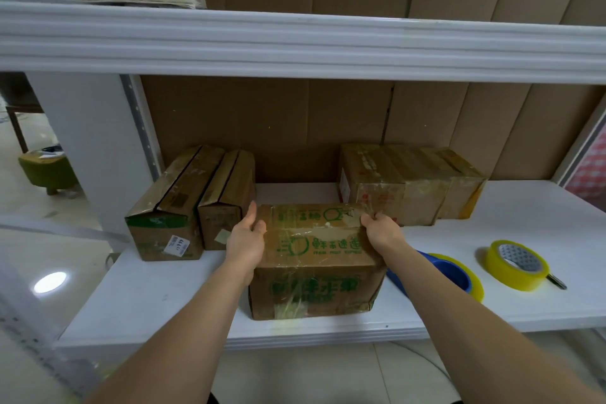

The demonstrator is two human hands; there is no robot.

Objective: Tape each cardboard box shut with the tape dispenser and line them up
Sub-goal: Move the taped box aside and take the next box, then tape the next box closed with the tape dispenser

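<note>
Now both arms reach forward over the shelf (pixel 137 298) edge to the box (pixel 314 259), which sits at the front of the shelf between two side groups of taped boxes. Left hand (pixel 246 239) lies flat against the box's left side, fingers straight, thumb up over the top edge. Right hand (pixel 380 229) curls over the top right corner, fingertips pinching the edge there. Just right of the box lies the blue dispenser (pixel 439 272), partly hidden by the right forearm, with a yellow roll (pixel 516 264) further right.
</note>
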